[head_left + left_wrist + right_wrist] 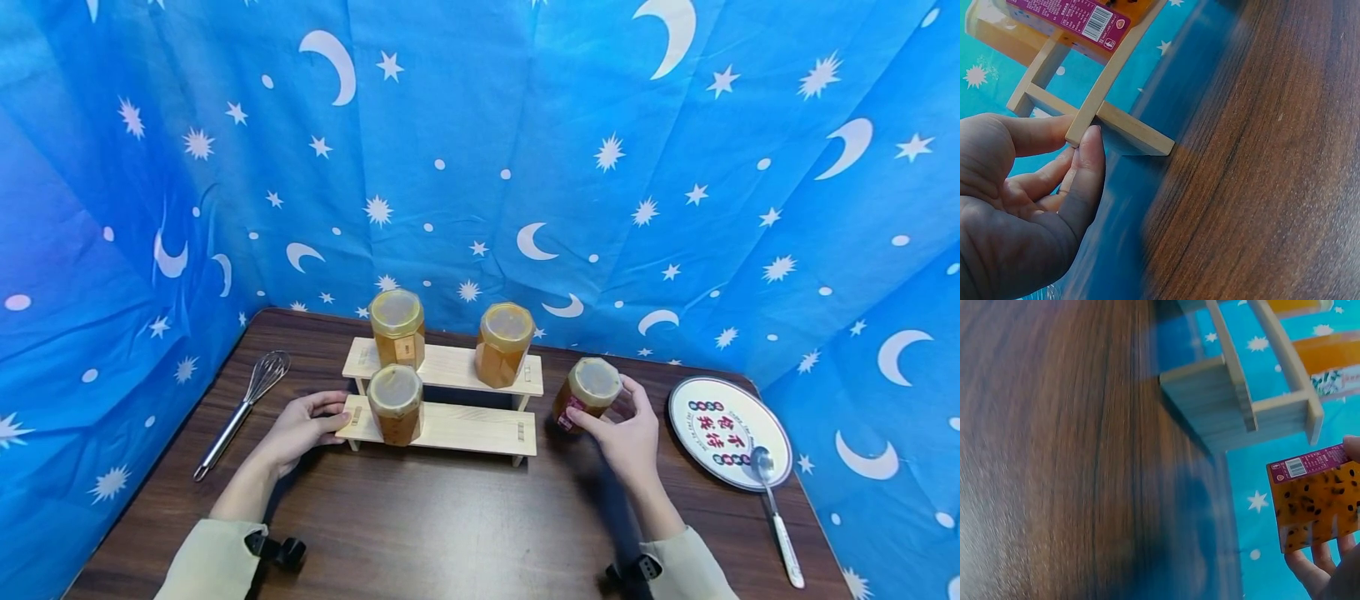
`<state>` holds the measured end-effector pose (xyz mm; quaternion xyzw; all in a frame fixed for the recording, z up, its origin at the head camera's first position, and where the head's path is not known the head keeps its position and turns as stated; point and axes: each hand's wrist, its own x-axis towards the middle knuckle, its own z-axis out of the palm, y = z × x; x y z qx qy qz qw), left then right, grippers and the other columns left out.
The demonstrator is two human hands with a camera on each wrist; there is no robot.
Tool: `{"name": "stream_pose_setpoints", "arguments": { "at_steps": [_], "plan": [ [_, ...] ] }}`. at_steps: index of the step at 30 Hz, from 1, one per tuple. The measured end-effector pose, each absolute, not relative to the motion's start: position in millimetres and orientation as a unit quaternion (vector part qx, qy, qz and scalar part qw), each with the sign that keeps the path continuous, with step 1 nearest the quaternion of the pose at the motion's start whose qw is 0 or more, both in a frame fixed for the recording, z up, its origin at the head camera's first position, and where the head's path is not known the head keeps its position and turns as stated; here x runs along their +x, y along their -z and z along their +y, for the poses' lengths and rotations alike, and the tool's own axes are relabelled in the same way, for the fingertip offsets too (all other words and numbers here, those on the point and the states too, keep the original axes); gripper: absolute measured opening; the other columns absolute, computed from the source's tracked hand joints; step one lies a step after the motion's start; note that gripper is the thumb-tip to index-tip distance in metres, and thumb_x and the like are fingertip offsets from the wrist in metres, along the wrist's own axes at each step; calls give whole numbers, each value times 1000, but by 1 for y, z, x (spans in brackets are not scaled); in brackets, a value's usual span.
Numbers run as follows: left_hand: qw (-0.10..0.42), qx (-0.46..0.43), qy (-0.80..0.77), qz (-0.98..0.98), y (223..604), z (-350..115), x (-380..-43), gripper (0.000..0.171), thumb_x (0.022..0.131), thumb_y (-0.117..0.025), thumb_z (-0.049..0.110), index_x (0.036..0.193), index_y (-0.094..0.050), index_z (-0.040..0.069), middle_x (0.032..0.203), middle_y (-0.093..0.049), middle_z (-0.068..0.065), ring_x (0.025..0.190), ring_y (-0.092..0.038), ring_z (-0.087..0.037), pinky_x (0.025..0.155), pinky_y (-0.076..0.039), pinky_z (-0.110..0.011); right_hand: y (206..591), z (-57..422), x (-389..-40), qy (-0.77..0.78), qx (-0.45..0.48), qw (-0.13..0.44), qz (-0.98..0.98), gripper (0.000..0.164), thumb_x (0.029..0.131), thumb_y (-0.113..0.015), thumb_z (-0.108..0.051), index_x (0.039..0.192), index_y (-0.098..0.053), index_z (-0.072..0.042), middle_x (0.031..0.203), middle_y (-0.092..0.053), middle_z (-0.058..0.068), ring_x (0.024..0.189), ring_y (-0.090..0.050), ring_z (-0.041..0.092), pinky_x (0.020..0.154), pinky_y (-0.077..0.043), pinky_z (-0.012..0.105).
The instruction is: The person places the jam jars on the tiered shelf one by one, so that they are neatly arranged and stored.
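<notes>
A two-step wooden rack (472,427) stands mid-table. My left hand (300,429) pinches the left end of its lower step between thumb and fingers, seen closely in the left wrist view. Jars with amber contents sit on it: one on the lower step at left (397,408), one on the upper step at left (398,333) and another at upper right (504,346). Right of the rack, my right hand (633,437) grips a jar (588,392) around its side. In the right wrist view this jar (1316,506) shows dark seeds and a purple barcode label.
A metal whisk (243,408) lies left of my left hand. To the right is a white plate (693,408) with red lettering, and a spoon (783,533) rests its bowl on the plate's edge. Blue star-and-moon cloth (465,108) hangs around the dark wooden table (450,533).
</notes>
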<state>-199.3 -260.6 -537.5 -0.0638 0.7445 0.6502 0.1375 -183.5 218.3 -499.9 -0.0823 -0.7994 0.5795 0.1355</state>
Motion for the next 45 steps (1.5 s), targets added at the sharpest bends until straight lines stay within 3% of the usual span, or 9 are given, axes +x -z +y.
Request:
{"name": "stream_pose_setpoints", "arguments": {
  "at_steps": [4,19,45],
  "plan": [
    [134,-61,-649,746,539,-261,-200,52,101,-66,5,147,-46,-9,130,-56,-24,95,-66,-18,76,-63,-33,494,211,-176,-594,-61,129,-792,81,78,-95,-21,147,-51,-16,133,-59,7,118,-60,25,85,-56,15],
    [139,-60,-650,745,538,-261,-201,53,101,-65,5,148,-45,-9,133,-54,-25,96,-66,-19,77,-63,-34,486,180,-160,-619,19,96,-780,84,70,-97,-4,141,-55,-15,126,-59,9,112,-64,28,88,-60,31],
    [137,-59,-653,742,537,-260,-197,52,102,-65,6,148,-45,-9,132,-55,-24,96,-66,-19,77,-63,-33,492,116,-165,-635,54,66,-768,80,65,-101,-11,134,-60,-22,121,-66,6,109,-68,24,89,-61,38]
  ]
}}
